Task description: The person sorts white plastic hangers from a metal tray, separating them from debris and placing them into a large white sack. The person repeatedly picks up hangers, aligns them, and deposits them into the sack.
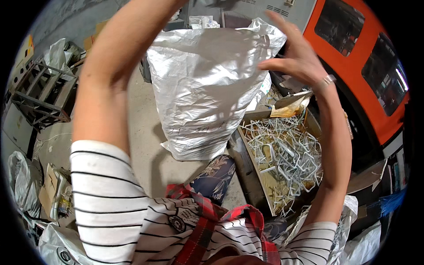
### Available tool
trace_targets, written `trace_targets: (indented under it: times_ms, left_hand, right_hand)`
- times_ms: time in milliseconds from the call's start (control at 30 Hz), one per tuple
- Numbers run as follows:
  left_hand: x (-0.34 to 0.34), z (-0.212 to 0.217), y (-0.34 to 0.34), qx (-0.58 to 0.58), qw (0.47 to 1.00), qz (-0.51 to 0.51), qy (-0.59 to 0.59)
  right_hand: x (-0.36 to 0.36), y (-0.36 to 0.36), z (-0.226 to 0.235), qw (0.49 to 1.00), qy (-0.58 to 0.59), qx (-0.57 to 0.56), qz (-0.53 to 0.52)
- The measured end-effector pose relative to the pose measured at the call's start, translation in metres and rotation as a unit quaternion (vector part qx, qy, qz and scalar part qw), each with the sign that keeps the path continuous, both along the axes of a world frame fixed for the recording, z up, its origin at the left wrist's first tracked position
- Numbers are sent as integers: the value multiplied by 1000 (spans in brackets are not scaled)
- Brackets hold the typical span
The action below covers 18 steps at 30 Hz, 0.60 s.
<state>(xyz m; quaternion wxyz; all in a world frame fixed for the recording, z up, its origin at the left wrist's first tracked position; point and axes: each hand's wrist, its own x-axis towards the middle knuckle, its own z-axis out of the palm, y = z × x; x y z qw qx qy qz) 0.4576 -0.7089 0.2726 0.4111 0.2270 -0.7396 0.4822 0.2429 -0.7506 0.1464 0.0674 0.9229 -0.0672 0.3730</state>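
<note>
A large white woven sack (198,88) stands upright before me on the floor, its surface creased and its upper edge uneven. My right hand (298,59) is beside the sack's upper right corner, thumb and fingers spread, slightly blurred, with nothing visibly held. My left forearm (110,57) reaches up past the sack's left side and leaves the picture at the top, so the left hand is out of sight. To the sack's right, a shallow metal tray (251,170) holds many bent, pale metal rods (287,154).
An orange machine (346,57) with dark windows rises at the right. A crumpled brownish sheet (291,104) lies at the tray's far edge. Metal steps (44,92) stand at the far left. White plastic bags (23,183) and an opened cardboard box (51,192) lie at the left.
</note>
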Motion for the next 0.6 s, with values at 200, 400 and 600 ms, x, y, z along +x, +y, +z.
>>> trace_targets:
  times_ms: [200,400,600]
  left_hand:
    - [48,-159,35,601,759,212,136]
    - [45,-195,65,641,716,224,164]
    - [32,-206,56,677,698,235,2]
  right_hand:
    - [17,23,-51,926,336,-132,-111]
    - [-5,63,-70,968,250,-11,21]
    - [4,-36,-57,948,-49,-77,-306]
